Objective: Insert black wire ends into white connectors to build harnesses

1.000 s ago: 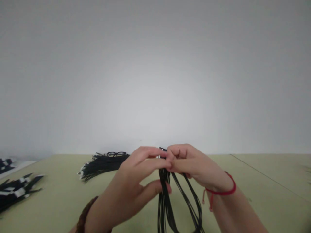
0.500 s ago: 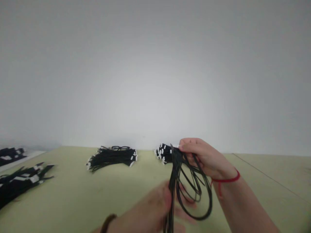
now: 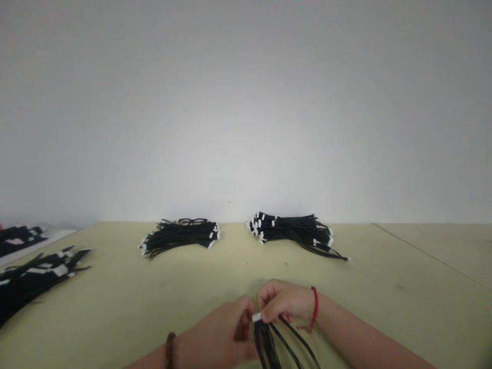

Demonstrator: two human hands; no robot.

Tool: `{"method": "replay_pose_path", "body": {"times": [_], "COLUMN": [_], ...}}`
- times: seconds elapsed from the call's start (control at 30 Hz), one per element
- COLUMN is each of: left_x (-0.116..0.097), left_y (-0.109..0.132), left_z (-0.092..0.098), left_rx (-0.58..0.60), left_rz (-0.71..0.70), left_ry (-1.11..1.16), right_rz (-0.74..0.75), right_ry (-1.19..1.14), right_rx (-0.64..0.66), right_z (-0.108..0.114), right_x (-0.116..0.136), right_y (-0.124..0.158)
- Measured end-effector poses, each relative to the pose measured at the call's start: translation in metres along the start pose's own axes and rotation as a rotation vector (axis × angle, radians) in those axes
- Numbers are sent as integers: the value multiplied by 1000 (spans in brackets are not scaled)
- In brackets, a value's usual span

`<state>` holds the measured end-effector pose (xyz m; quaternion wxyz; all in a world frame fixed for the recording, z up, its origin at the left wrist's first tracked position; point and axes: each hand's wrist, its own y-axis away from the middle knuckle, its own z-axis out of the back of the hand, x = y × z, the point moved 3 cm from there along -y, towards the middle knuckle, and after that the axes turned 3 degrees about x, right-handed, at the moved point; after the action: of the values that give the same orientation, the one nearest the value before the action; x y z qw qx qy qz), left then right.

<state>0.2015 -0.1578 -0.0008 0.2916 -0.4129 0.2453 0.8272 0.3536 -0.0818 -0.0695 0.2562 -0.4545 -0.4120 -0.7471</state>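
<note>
My right hand (image 3: 286,302) pinches a black cable bundle (image 3: 267,341) just below its white connector (image 3: 257,317), near the front of the table. The black strands hang down from the fingers and out of the bottom of the view, some looping to the right. Beside the connector, on its left, is my left hand (image 3: 223,333), fingers curved and thumb apart from the forefinger; its thumb tip comes close to the strands. Whether it touches them is hard to see.
Black cable piles with white ends lie at the back, one left of centre (image 3: 184,238) with glasses (image 3: 192,221) behind it and another to the right (image 3: 295,230). More cables (image 3: 34,279) lie at the left on the pale table (image 3: 126,307). A wall stands behind.
Both hands have come down and nearer, the right one leftward with the cable bundle. The left hand has left the hanging strands and is now beside the white connector. The right pile is uncovered.
</note>
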Motion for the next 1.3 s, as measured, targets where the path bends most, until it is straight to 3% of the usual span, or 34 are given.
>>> {"method": "replay_pose_path", "body": {"times": [0.13,0.2,0.33,0.43,0.57,0.73,0.8,0.97,1.07,1.3], "left_x": [19,30,50,57,63,62,61,61,64,66], "left_y": [-13,-16,-22,-27,-30,-23,-21,-22,-24,-23], "left_z": [0,-1,0,0,1,3,3,2,3,7], "left_rx": [-98,-99,-107,-56,-64,-73,-55,-52,-126,-178], "left_rz": [-143,-118,63,56,36,217,264,226,200,145], "left_ry": [-94,24,304,370,435,488,517,558,570,594], "right_rz": [62,94,149,187,264,367,389,440,490,585], "right_ry": [-44,-75,-150,-200,-279,-273,-236,-132,-82,-56], "right_rx": [-10,-22,-35,-49,-203,-449,-504,-593,-561,-322], "right_z": [-1,-4,-9,-12,-18,-28,-30,-34,-37,-47], "right_x": [-1,0,1,2,6,10,12,18,24,34], "right_y": [0,1,3,1,-4,-4,-4,2,8,11]}}
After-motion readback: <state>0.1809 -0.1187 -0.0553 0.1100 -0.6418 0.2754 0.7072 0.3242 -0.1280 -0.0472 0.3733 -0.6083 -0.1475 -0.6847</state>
